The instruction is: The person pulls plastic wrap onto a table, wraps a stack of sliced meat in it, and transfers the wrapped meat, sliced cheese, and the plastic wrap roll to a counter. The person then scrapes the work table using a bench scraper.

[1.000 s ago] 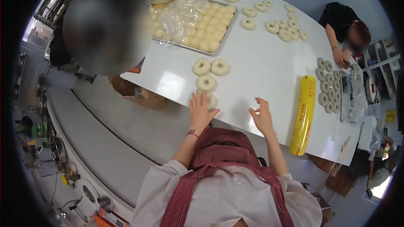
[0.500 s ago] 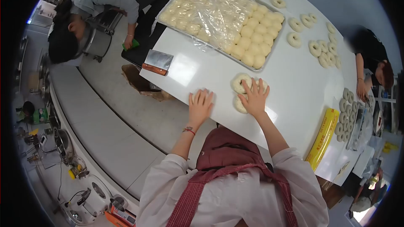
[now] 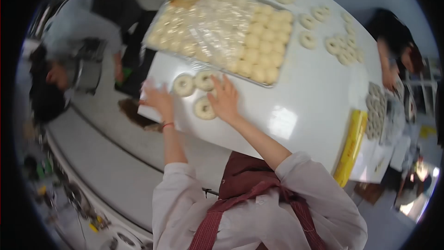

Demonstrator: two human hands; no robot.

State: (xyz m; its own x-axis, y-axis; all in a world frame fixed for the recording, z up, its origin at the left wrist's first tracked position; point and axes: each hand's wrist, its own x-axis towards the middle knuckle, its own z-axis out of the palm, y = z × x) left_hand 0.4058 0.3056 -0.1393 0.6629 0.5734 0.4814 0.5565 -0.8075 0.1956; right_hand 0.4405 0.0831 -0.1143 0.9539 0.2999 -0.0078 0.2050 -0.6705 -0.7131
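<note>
Three dough rings lie close together near the left end of the white table: a left ring, an upper ring and a lower ring. My right hand is open beside the upper and lower rings, fingers apart and fingertips against their right edges. My left hand is over the table's left corner, smeared by motion, so its fingers are unclear. The wooden-handled cleaver seen earlier in that area cannot be made out now.
A tray of dough balls, partly under plastic film, stands just behind the rings. More dough rings lie at the back right. A yellow box lies at the right edge. One person is at the right, another at the left.
My right hand and the dough rings have moved left along the table, and the rings now lie farther apart. My left hand has moved left to the corner where the cleaver lay. The view has shifted.
</note>
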